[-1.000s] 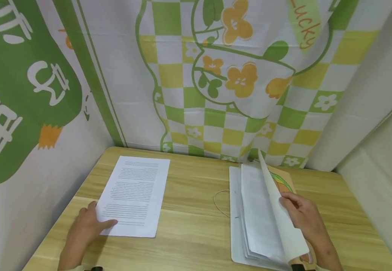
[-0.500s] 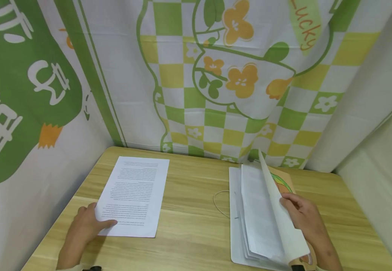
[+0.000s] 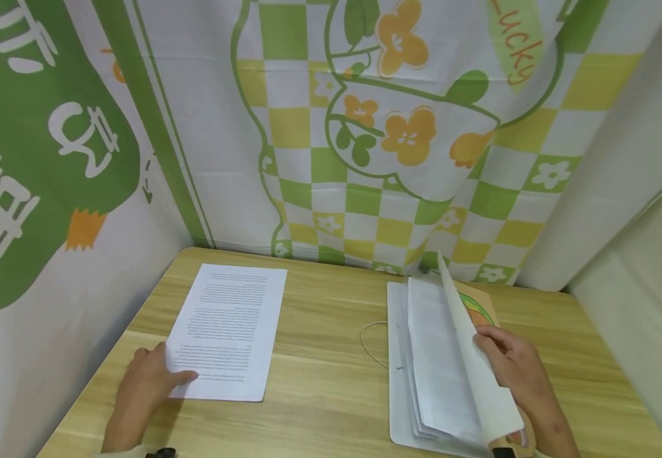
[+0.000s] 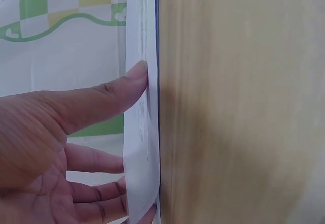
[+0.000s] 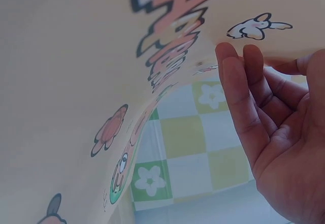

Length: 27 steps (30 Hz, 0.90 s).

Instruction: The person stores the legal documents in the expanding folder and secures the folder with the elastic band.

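Note:
On the left of the table, a printed paper sheet (image 3: 224,324) lies with its text side up. My left hand (image 3: 146,380) grips its near left corner, thumb on top and fingers at the edge. In the left wrist view, the paper (image 4: 142,158) shows nearly edge-on, bent up at the fingers. To the right lies a document folder (image 3: 398,401) with several white pockets. Its cover (image 3: 468,356) stands half raised, pinched by my right hand (image 3: 516,366). Cartoon prints mark the outside of the cover (image 5: 66,82) in the right wrist view.
A thin elastic cord (image 3: 363,343) loops out from the folder's left side onto the wooden table (image 3: 325,356). Behind the table hangs a green, white and yellow patterned curtain (image 3: 365,191). White cloth (image 3: 640,267) closes off the right side.
My left hand and the paper have shifted very slightly to the right. My right hand keeps the folder's cover raised in the same position.

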### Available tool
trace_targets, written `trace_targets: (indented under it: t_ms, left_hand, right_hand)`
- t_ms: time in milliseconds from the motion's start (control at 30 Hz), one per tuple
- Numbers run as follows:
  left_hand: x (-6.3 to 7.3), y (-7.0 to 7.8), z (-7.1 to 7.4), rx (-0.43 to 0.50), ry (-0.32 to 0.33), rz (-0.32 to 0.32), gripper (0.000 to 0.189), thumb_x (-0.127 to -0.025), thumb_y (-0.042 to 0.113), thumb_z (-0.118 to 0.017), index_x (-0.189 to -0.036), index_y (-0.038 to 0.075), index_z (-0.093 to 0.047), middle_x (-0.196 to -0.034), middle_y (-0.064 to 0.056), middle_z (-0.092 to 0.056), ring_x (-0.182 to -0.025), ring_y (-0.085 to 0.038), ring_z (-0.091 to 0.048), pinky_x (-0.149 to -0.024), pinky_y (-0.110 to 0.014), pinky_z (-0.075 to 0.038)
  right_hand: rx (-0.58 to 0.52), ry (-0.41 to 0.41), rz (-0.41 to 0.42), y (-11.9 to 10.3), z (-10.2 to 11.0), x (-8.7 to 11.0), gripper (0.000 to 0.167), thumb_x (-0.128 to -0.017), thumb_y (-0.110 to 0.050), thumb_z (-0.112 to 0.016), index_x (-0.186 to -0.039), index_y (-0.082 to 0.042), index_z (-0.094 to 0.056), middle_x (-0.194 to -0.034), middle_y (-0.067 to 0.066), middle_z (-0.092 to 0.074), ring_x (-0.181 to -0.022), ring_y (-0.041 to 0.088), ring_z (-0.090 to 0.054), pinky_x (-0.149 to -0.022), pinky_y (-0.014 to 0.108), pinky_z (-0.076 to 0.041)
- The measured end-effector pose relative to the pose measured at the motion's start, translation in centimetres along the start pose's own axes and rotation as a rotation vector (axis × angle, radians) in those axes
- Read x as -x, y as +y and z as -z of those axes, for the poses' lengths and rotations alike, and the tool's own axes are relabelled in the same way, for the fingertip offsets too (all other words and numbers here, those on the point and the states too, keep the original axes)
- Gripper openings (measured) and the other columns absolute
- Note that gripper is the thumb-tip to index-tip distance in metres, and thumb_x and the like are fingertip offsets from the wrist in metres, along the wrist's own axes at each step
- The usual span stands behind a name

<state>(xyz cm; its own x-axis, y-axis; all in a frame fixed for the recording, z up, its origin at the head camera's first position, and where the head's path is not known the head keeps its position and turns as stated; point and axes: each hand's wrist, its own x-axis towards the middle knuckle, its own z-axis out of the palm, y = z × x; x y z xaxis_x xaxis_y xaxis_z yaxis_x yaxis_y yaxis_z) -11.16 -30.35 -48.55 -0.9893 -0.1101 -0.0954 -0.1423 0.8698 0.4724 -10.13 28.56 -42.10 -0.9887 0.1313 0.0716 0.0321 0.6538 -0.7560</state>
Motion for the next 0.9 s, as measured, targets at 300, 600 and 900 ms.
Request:
trace_targets:
  t_ms: [300, 600, 900]
  left_hand:
    - [0.0, 0.4, -0.2, -0.004, 0.028, 0.000, 0.076, -0.077, 0.027, -0.090, -0.126, -0.017, -0.053, -0.096, -0.027, -0.059, -0.091, -0.043, -0.056, -0.075, -0.058, -0.047]
    - [-0.7, -0.6, -0.3, 0.136, -0.045, 0.018, 0.079, -0.077, 0.023, -0.091, -0.124, -0.023, -0.048, -0.104, -0.030, -0.063, -0.091, -0.039, -0.061, -0.082, -0.058, -0.048]
    - [-0.9, -0.6, -0.5, 0.163, -0.036, 0.045, 0.085, -0.076, 0.023, -0.092, -0.127, -0.023, -0.042, -0.107, -0.032, -0.060, -0.092, -0.038, -0.058, -0.081, -0.056, -0.048]
  right_hand:
    - [-0.010, -0.006, -0.009, -0.2, 0.1, 0.4, 0.044, -0.106, -0.032, -0.058, -0.129, 0.004, -0.067, -0.086, 0.009, -0.067, -0.057, 0.015, -0.056, -0.050, 0.031, -0.048]
    - [0.002, -0.002, 0.011, -0.4, 0.1, 0.5, 0.044, -0.107, -0.031, -0.057, -0.130, 0.004, -0.066, -0.075, 0.006, -0.063, -0.051, 0.015, -0.053, -0.048, 0.030, -0.046]
    - [0.006, 0.008, 0.019, -0.3, 0.1, 0.3, 0.042, -0.106, -0.028, -0.058, -0.130, 0.005, -0.066, -0.071, 0.003, -0.058, -0.050, 0.013, -0.050, -0.048, 0.030, -0.045]
